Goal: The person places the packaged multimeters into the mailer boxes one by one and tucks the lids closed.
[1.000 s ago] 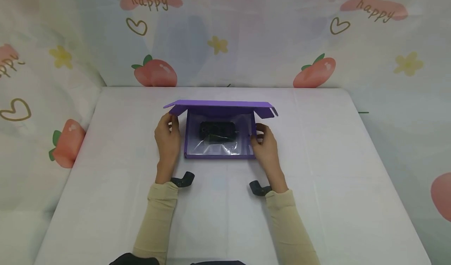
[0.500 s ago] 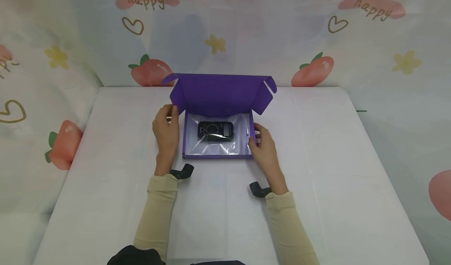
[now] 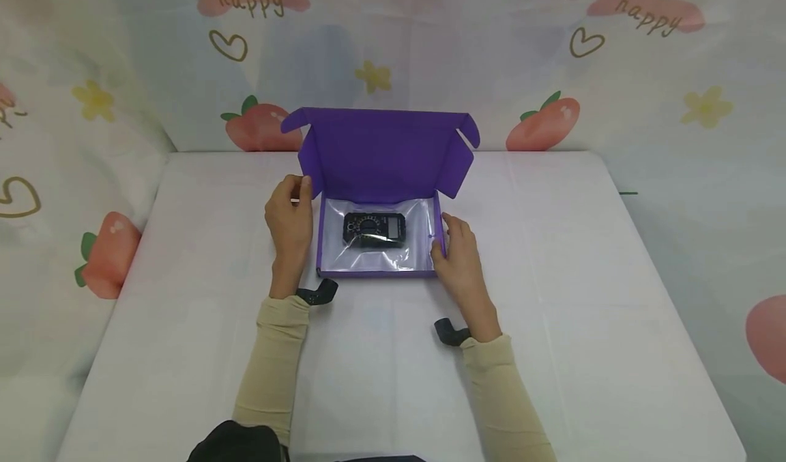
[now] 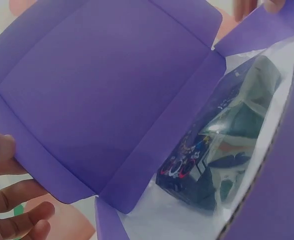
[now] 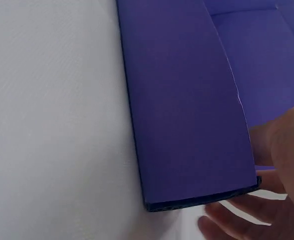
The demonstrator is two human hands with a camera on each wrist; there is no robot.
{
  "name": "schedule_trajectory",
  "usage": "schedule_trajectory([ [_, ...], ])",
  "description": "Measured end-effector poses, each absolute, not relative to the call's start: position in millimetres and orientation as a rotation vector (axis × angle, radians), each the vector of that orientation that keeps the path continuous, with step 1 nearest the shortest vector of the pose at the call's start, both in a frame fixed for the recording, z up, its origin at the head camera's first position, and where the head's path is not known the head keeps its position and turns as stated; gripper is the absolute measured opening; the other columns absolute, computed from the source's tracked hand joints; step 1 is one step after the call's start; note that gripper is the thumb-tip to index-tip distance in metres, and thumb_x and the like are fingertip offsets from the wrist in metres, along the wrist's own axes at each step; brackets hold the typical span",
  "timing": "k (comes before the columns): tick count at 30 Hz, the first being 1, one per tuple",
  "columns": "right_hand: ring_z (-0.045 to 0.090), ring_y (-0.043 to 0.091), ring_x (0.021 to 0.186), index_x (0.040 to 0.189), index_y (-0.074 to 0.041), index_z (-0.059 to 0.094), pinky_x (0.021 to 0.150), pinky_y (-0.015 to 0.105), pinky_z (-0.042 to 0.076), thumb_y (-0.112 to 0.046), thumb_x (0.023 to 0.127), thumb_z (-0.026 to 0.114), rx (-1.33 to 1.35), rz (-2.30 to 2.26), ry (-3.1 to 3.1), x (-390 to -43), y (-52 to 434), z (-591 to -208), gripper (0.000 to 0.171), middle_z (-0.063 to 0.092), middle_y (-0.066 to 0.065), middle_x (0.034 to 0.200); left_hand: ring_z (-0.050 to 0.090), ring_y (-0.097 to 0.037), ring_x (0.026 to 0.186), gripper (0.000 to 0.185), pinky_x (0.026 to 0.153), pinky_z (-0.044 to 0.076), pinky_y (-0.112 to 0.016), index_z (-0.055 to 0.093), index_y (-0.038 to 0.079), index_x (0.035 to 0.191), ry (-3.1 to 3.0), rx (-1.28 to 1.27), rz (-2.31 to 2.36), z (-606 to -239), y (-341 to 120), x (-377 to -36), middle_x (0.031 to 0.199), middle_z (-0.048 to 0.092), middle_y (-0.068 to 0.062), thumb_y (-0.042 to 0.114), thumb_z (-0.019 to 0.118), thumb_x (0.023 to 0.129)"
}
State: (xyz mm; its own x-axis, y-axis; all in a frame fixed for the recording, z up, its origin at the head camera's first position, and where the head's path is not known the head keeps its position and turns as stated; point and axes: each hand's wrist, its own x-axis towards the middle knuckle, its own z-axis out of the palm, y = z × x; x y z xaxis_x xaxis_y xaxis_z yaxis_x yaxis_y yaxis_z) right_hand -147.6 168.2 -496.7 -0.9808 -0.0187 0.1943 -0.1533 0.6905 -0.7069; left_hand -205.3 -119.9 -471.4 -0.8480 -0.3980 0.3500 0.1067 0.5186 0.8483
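A purple cardboard box (image 3: pixel 377 274) lies on the table with its lid (image 3: pixel 381 155) raised at the back. Inside, a black multimeter (image 3: pixel 356 224) sits in a clear plastic bag (image 3: pixel 334 257). My left hand (image 3: pixel 290 222) pinches the left side flap of the lid, thumb against it, as the left wrist view shows with the lid (image 4: pixel 102 95) and the multimeter (image 4: pixel 186 170). At the box's right wall, my right hand (image 3: pixel 460 261) grips the edge, thumb inside and fingers outside. In the right wrist view the front wall (image 5: pixel 186 115) partly hides those fingers.
A white cloth covers the table (image 3: pixel 614 325). Behind it hangs a patterned curtain (image 3: pixel 442 59), close to the raised lid. Dark curved wrist mounts (image 3: pixel 319 291) stick out inward from both wrists.
The lid has swung up and back from nearly level over the box to upright, with my left hand rising slightly on its flap. My right hand stays at the right wall.
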Motion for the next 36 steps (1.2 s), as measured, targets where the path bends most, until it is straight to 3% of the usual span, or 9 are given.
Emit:
schedule_trajectory([
  [3,0.048,0.049,0.133,0.147,0.008,0.047,0.116,0.058,0.04,-0.001,0.094,0.062,0.24,1.04,-2.673,-147.9,161.7,-493.1,0.056,0.05,0.031,0.145,0.068,-0.031,0.091,0.028,0.077,0.048,-0.033,0.073,0.004,0.101,-2.258,0.238,-1.298,-471.7,-120.4,-204.6,0.097,0.074,-0.016,0.028,0.059,0.106],
  [7,0.049,0.048,0.134,0.147,0.005,0.049,0.114,0.057,0.04,-0.005,0.095,0.065,0.453,0.946,-2.63,-151.6,149.8,-490.1,0.055,0.052,0.028,0.146,0.068,-0.031,0.091,0.029,0.077,0.048,-0.034,0.073,0.004,0.102,-2.265,0.223,-1.299,-471.5,-121.1,-204.2,0.097,0.074,-0.016,0.028,0.059,0.106],
  [14,0.043,0.043,0.146,0.148,-0.003,0.052,0.123,0.055,0.035,-0.018,0.098,0.073,0.837,0.853,-2.753,-164.0,124.6,-483.1,0.057,0.048,0.023,0.155,0.068,-0.031,0.089,0.028,0.076,0.047,-0.034,0.072,0.004,0.101,-2.266,0.21,-1.291,-470.3,-122.1,-205.6,0.095,0.073,-0.016,0.028,0.059,0.106],
  [23,0.051,0.035,0.141,0.133,-0.012,0.069,0.12,0.054,0.039,-0.029,0.097,0.074,1.147,0.742,-2.784,-178.4,80.5,-474.9,0.04,0.06,0.014,0.147,0.068,-0.031,0.089,0.028,0.076,0.047,-0.035,0.072,0.004,0.101,-2.281,0.225,-1.278,-470.5,-124.0,-204.1,0.096,0.073,-0.016,0.028,0.059,0.106],
  [30,0.034,0.035,0.154,0.152,-0.021,0.051,0.124,0.07,0.021,-0.054,0.094,0.072,1.086,0.468,-3.051,-184.4,52.7,-480.0,0.071,0.045,0.008,0.161,0.069,-0.031,0.089,0.026,0.076,0.049,-0.038,0.072,0.005,0.099,-2.285,0.223,-1.266,-472.6,-124.3,-203.5,0.096,0.073,-0.016,0.027,0.059,0.105],
  [36,0.03,0.041,0.156,0.16,-0.019,0.041,0.122,0.074,0.02,-0.067,0.084,0.076,1.041,0.337,-3.083,-189.7,41.2,-481.5,0.096,0.036,0.012,0.166,0.069,-0.032,0.089,0.026,0.077,0.05,-0.042,0.071,0.005,0.098,-2.277,0.211,-1.25,-472.0,-122.8,-203.8,0.096,0.073,-0.016,0.027,0.06,0.105],
])
